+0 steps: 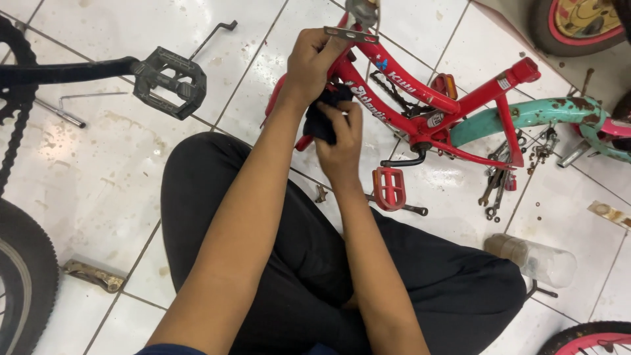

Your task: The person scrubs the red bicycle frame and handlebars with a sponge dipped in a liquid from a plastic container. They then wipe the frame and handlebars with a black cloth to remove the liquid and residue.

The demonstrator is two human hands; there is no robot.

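hands are working close together at the upper middle of the head view, over a small red bicycle frame (420,108) that is lying on the white tiled floor (98,190) in front of a person sitting cross-legged in dark trousers (315,263). the left hand (314,62) is closing around the upper end of the frame, fingers wrapped on the red tube just under a grey metal bracket (351,33). the right hand (342,141) is clamped on a dark cloth (325,115) and is pressing it against the frame's sloping tube, right beside the left wrist. the frame is looking stiff and rather heavy for one hand, and its painted tubes are probably smooth and a bit slippery, so a full grip around a tube is seeming the safest place to hold; the chain (394,92) and the crank with the red pedal (389,187) are likely greasy and are swinging parts, not good for holding. the cloth is soft and light, bunching inside the fingers. around them, a black pedal (167,79) on a black crank is standing at the upper left, a rusty teal frame (526,118) is touching the red one at the right, loose spanners (496,187) are lying near it, and a clear plastic bottle (532,260) is lying beside the person's knee.
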